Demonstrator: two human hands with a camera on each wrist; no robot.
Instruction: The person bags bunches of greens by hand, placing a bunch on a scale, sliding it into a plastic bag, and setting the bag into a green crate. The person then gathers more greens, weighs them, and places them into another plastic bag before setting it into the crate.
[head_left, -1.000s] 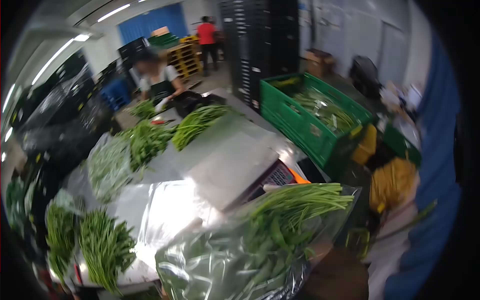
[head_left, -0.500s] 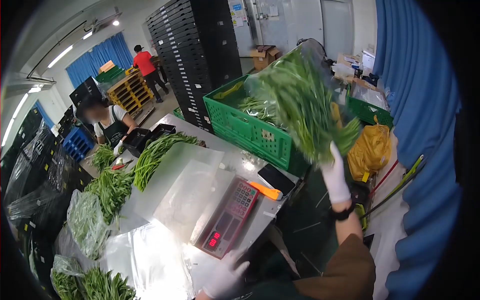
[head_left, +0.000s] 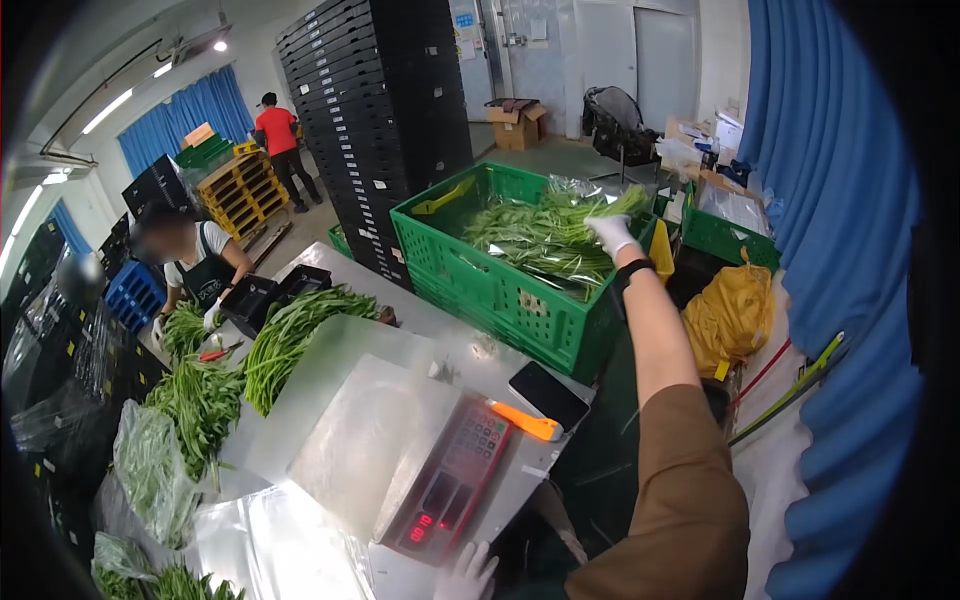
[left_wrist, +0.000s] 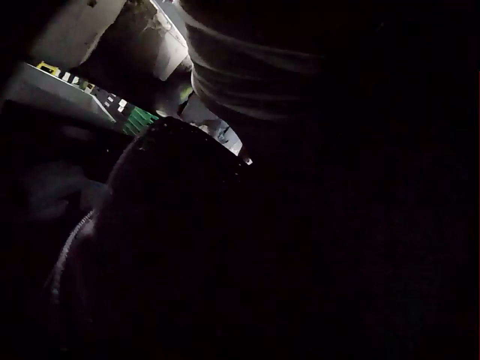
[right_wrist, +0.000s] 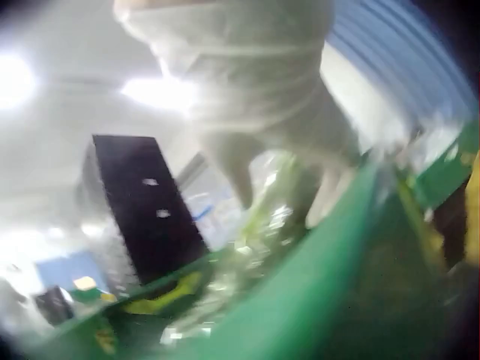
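My right hand (head_left: 612,236), in a white glove, is over the right end of a green crate (head_left: 480,275). Its thumb and fingers grip a clear bag of leafy greens (right_wrist: 274,202), which lies on other bagged greens (head_left: 510,232) inside. By the table's near edge, my gloved left hand (head_left: 466,574) rests with fingers extended, just below a red-framed scale (head_left: 440,500) with a lit display. The left wrist view is mostly dark, and the hand is hidden there. A clear sheet covers the scale's plate (head_left: 350,430).
A black phone (head_left: 549,391) and an orange-handled cutter (head_left: 527,422) lie right of the scale. Loose greens (head_left: 300,335) and plastic bags (head_left: 275,535) spread over the left side. Black crates (head_left: 375,120) are stacked behind. Another person (head_left: 205,255) works across the table.
My right hand has carried the bagged greens from over the table out to the right, then lowered them into the green crate. The left hand has come off the bag to the table edge.
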